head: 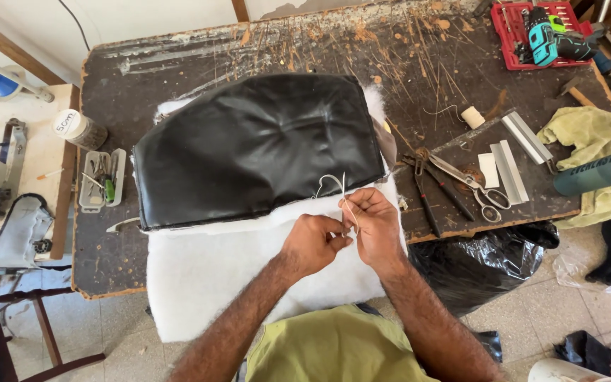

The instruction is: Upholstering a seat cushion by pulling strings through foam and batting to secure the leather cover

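White thread (334, 182) is pinched between left hand (314, 244) and right hand (375, 225) at the cushion's (256, 145) near edge, apparently mid-stitch; the next pull needs steady tension.

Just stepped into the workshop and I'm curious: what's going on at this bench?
A person is working white thread between both hands at the near edge of a black leather cushion cover. The left hand and right hand pinch the thread close together, with what looks like a needle standing up between them. The cover lies on white padding spread over a worn table. Scissors and pliers lie untouched to the right.
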